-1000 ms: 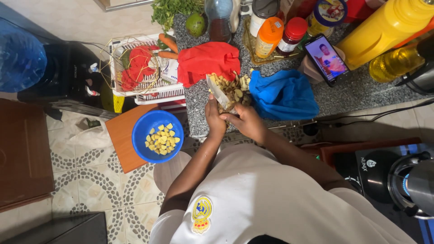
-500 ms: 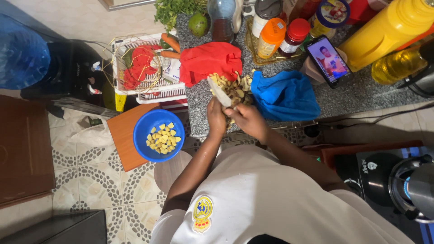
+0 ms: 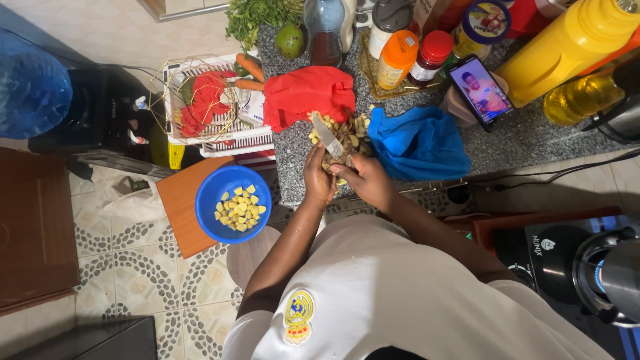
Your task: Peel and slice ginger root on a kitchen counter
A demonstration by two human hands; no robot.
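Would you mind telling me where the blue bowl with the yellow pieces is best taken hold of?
Grip the blue bowl by its bare rim on the side nearest the left hand. It sits upright and open on an orange board, the yellow pieces heaped mid-bowl, so the rim is free; keep it level.

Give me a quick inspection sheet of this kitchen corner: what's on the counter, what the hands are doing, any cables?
Surface: speckled granite counter, crowded.
Job's things: knife in the left hand; right hand holds a brownish piece, peelings beyond; blue bowl of yellow chunks on an orange board.
Clutter: red cloth, blue cloth, phone, bottles, jars, greens.
Grips: both hands closed on their items.
Cables: black cable along the counter edge.
Surroundings: white basket with carrots, patterned tile floor.
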